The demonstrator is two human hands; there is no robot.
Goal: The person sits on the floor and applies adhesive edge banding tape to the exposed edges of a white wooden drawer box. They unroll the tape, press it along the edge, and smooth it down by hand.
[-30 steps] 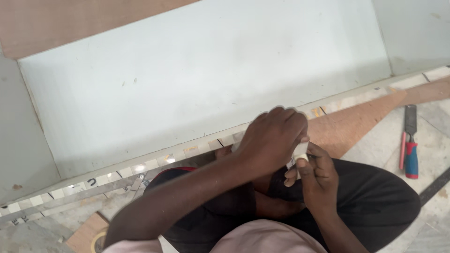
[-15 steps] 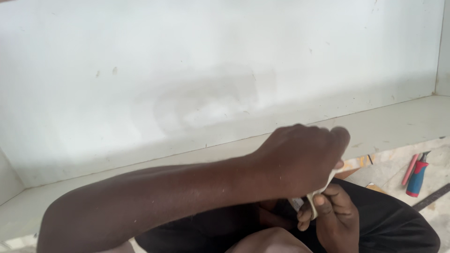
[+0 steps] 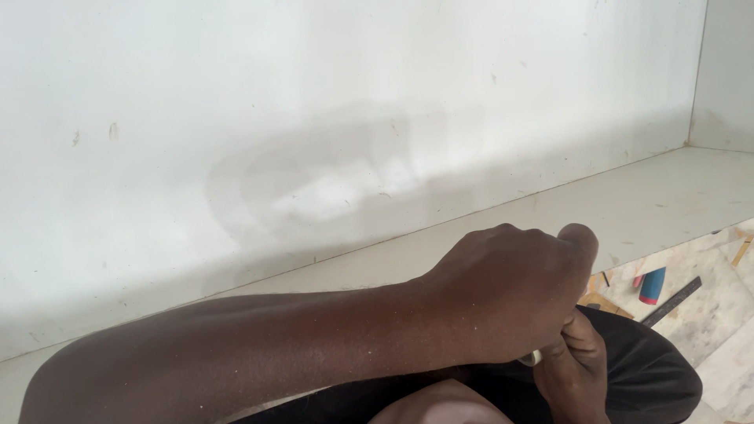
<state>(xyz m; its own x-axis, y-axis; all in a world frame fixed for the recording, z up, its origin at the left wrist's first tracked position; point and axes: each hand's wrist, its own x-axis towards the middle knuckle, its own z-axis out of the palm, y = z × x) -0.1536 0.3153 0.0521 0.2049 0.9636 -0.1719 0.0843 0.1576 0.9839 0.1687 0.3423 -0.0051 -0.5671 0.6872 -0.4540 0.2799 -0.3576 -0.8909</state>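
My left hand (image 3: 510,294) is closed in a fist low in the head view, and its forearm stretches across from the lower left. Just beneath it my right hand (image 3: 573,369) curls upward, fingers touching the left hand. A small white object (image 3: 533,358) peeks out between the two hands, pinched by both; most of it is hidden. Both hands hover over my dark-clothed lap (image 3: 652,377), in front of the white cabinet board (image 3: 660,204).
A large white back panel (image 3: 314,118) fills the upper view, with a side panel (image 3: 726,71) at the right. On the tiled floor (image 3: 722,314) lie a red and blue tool (image 3: 650,284), a dark flat strip (image 3: 677,298) and wood scraps (image 3: 743,246).
The view has moved closer to the white panel and tilted up. My hands have shifted lower and to the right in the frame, still together on the small white object.
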